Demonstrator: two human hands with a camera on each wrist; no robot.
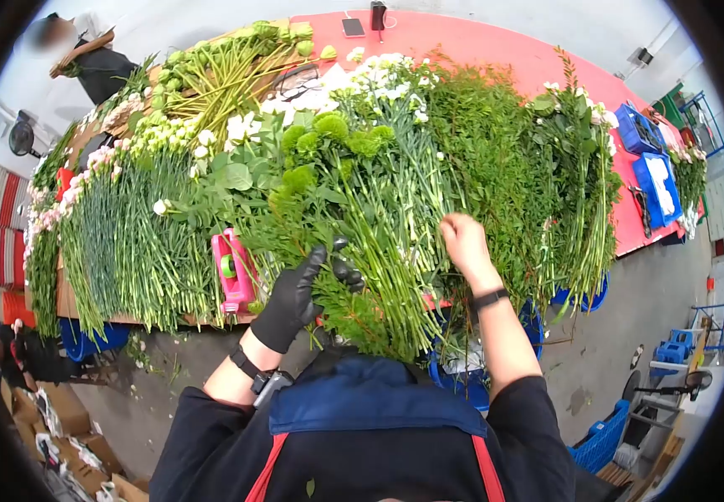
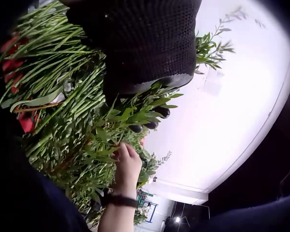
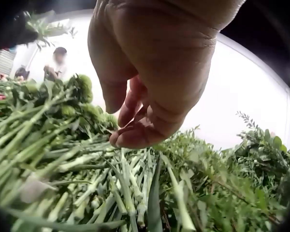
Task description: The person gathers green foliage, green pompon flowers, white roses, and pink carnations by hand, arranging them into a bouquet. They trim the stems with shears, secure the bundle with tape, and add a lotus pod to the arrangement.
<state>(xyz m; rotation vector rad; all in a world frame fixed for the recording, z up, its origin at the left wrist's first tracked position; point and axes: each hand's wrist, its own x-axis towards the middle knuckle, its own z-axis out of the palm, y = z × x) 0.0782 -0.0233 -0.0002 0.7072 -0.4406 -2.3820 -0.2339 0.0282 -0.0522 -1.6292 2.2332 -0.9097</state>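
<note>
My left hand point(image 1: 293, 294), in a black glove, grips a leafy green bunch point(image 1: 291, 230), its fingers curled round the foliage. Fluffy green flower heads point(image 1: 299, 180) show at the top of this bunch. In the left wrist view the glove point(image 2: 147, 43) covers much of the bunch, and dark fingertips point(image 2: 152, 124) poke out beyond the leaves. My bare right hand point(image 1: 465, 243) hovers over cut stems point(image 1: 395, 243), between them and the ferny greenery point(image 1: 487, 151). Seen from the right wrist, its fingers point(image 3: 140, 135) hang loosely curled above the stem ends point(image 3: 130, 188), with nothing visible between them.
A pink tape dispenser point(image 1: 232, 272) lies left of my left hand. Pink-and-white flowers point(image 1: 119, 159) and lotus pods point(image 1: 245, 67) spread over the left side of the red table point(image 1: 437, 33). Blue bins point(image 1: 655, 188) stand at right; another person point(image 1: 90, 63) is at far left.
</note>
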